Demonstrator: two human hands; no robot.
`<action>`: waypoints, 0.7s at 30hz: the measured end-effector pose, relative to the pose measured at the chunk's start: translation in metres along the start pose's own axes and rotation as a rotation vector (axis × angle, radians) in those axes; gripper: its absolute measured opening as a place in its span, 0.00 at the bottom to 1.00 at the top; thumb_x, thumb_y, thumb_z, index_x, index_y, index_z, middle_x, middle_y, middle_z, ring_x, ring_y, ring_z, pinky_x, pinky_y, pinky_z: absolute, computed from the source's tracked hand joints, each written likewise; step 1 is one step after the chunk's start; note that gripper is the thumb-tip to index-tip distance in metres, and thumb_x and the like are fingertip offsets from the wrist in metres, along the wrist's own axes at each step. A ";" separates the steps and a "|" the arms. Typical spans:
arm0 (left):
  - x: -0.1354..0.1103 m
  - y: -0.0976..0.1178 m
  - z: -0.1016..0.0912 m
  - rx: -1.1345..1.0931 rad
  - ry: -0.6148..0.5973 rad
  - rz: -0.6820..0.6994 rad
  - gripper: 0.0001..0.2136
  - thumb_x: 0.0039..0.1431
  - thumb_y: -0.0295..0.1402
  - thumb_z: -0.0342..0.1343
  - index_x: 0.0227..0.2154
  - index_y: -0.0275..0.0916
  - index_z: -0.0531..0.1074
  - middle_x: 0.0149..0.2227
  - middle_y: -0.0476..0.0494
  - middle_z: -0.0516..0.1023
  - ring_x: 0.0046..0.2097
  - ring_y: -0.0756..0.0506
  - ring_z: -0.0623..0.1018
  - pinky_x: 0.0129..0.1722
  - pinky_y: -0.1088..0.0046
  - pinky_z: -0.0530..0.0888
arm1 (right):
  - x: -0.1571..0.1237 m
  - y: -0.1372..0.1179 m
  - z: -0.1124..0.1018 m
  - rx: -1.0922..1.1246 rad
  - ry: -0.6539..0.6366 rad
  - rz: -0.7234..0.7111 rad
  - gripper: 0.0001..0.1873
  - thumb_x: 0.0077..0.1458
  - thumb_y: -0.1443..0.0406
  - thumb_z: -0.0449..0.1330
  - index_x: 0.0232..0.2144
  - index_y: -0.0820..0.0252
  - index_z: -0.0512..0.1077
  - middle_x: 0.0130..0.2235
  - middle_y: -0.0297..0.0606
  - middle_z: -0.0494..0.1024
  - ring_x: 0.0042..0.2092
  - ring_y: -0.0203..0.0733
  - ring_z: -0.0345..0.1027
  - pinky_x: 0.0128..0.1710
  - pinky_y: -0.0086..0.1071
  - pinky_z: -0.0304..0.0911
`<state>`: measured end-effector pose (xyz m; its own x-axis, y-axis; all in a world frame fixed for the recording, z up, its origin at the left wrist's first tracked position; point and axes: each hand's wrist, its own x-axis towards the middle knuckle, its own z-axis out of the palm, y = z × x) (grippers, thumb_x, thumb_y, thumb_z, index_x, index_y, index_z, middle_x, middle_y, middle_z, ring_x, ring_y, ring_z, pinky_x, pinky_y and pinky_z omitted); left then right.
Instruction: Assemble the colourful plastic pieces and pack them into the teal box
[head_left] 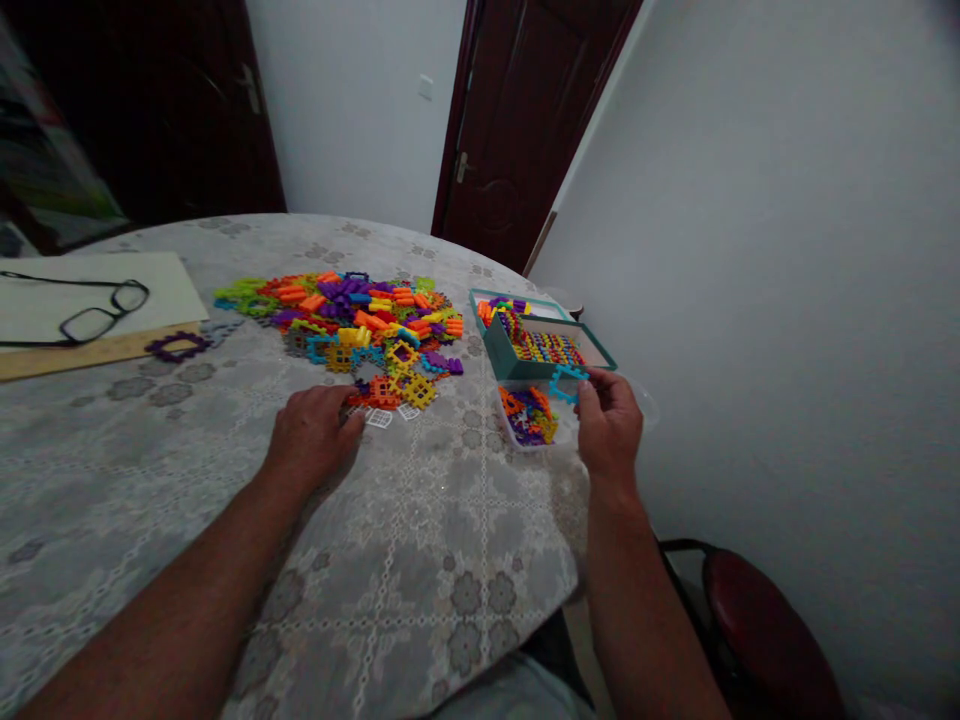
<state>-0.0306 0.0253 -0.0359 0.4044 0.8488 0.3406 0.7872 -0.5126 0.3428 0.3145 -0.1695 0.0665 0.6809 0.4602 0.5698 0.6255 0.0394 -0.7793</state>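
Observation:
A heap of coloured plastic building pieces (pixel 352 315) lies on the round table (pixel 420 540). My left hand (pixel 315 435) rests palm down at the near edge of the heap, fingers curled over small pieces beside a white grid piece (pixel 379 418). My right hand (pixel 609 420) pinches a light blue frame piece (pixel 566 383) above a clear tray (pixel 529 415) of mixed pieces. Just behind the tray stands a teal box (pixel 517 350) filled with sorted pieces.
Black glasses (pixel 101 310) lie on a pale sheet (pixel 161 280) at the far left, with a purple ring-shaped piece (pixel 178 346) close by. A dark red stool (pixel 765 625) stands at the lower right. A white wall runs along the right, dark doors behind.

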 end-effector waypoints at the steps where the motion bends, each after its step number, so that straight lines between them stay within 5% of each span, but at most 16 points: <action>1: 0.000 0.001 0.000 0.001 -0.006 -0.005 0.22 0.64 0.42 0.53 0.57 0.37 0.77 0.55 0.31 0.82 0.57 0.29 0.77 0.61 0.50 0.71 | -0.002 -0.009 0.006 0.063 -0.034 0.002 0.18 0.63 0.55 0.62 0.49 0.58 0.77 0.42 0.38 0.80 0.37 0.40 0.73 0.40 0.35 0.70; 5: -0.002 0.005 -0.001 0.012 -0.011 -0.001 0.23 0.65 0.41 0.53 0.59 0.38 0.76 0.57 0.32 0.81 0.58 0.30 0.76 0.62 0.49 0.71 | -0.021 -0.049 0.046 0.209 -0.334 -0.045 0.13 0.66 0.58 0.62 0.50 0.54 0.76 0.40 0.35 0.79 0.35 0.38 0.72 0.37 0.32 0.69; 8: -0.003 0.007 -0.002 0.013 -0.004 0.002 0.22 0.66 0.41 0.53 0.58 0.39 0.77 0.57 0.33 0.81 0.58 0.30 0.77 0.62 0.49 0.70 | -0.049 -0.068 0.093 0.180 -0.603 -0.207 0.10 0.68 0.62 0.60 0.50 0.54 0.76 0.41 0.34 0.79 0.35 0.37 0.71 0.40 0.32 0.69; 13: -0.004 0.006 -0.005 0.003 -0.011 0.017 0.20 0.63 0.35 0.54 0.56 0.40 0.78 0.57 0.34 0.82 0.59 0.30 0.76 0.61 0.51 0.70 | -0.100 -0.055 0.156 0.166 -0.788 -0.433 0.10 0.69 0.66 0.58 0.51 0.56 0.75 0.47 0.40 0.80 0.46 0.42 0.74 0.51 0.35 0.69; 17: -0.007 0.009 -0.006 -0.022 0.008 -0.005 0.19 0.65 0.37 0.54 0.56 0.40 0.78 0.57 0.33 0.82 0.59 0.28 0.76 0.59 0.48 0.71 | -0.116 -0.034 0.160 0.192 -0.768 -0.479 0.13 0.70 0.64 0.56 0.53 0.57 0.75 0.49 0.44 0.80 0.51 0.44 0.74 0.54 0.36 0.70; 21: -0.010 0.016 -0.006 -0.051 0.008 -0.019 0.17 0.65 0.35 0.58 0.55 0.42 0.78 0.56 0.36 0.83 0.58 0.30 0.76 0.59 0.50 0.70 | -0.110 -0.020 0.153 0.124 -0.759 -0.366 0.16 0.68 0.65 0.55 0.55 0.56 0.75 0.50 0.44 0.81 0.51 0.45 0.75 0.56 0.38 0.70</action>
<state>-0.0248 0.0079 -0.0285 0.3857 0.8577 0.3401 0.7702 -0.5022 0.3931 0.1688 -0.0854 -0.0206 -0.0239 0.8680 0.4961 0.6796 0.3780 -0.6286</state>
